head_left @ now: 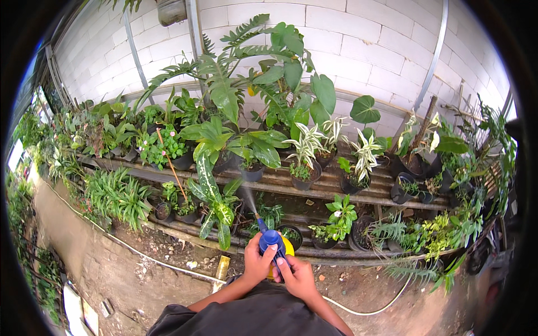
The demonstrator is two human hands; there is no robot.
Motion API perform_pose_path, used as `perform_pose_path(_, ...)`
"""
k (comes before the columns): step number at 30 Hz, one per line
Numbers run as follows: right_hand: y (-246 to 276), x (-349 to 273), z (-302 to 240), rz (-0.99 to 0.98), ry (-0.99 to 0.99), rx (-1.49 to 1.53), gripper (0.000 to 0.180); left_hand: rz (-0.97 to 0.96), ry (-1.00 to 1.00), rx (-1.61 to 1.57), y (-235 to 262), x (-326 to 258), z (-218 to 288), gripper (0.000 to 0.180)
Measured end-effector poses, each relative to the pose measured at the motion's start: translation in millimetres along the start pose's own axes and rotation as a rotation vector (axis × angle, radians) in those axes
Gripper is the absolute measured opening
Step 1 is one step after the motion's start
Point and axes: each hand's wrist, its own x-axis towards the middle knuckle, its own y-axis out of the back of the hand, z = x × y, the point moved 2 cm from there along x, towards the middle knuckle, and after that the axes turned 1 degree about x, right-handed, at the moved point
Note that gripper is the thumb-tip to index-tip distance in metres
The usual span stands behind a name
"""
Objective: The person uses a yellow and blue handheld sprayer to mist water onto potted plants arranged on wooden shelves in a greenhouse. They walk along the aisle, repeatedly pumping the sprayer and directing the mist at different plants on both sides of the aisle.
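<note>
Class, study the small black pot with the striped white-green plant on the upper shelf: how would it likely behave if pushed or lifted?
The black pot looks like thin plastic, so probably light. Its striped leaves rise well above the rim, so it may tip if pushed high up. The slatted shelf might catch its base rather than let it slide.

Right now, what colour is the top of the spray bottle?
Blue, on a yellow spray bottle, seen in the head view.

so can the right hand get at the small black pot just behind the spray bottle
Probably yes: the right hand grips the blue-and-yellow plastic spray bottle, but the small black plastic pot sits right beside it with nothing between.
</note>
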Motion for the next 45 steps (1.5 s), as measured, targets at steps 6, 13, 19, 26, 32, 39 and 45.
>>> perform_pose_path(6,-19,29,-7,-0.024,0.022,-0.065,0.035,0.158,-0.057,-0.011,24,15,-6,0.041)
perform_pose_path(13,-46,57,11,-0.077,-0.078,0.146,0.034,0.038,0.259,-0.176,45,43,-5,0.038)
perform_pose_path(19,-72,74,45,-0.233,-0.273,0.293,0.056,0.144,0.184,0.106,83,51,0,0.052)
perform_pose_path(26,-88,91,49,-0.315,-0.384,0.292,0.059,0.082,0.253,0.236,114,64,-9,0.053)
perform_pose_path(32,-95,97,35,-0.320,-0.362,0.162,0.057,0.019,0.295,0.112,118,72,-17,0.059)
perform_pose_path(39,-91,100,37,-0.294,-0.428,0.092,0.056,0.047,0.302,0.092,113,69,-29,0.064)
perform_pose_path(45,-88,93,37,-0.298,-0.407,0.087,0.055,0.056,0.275,0.095,106,66,-29,0.068)
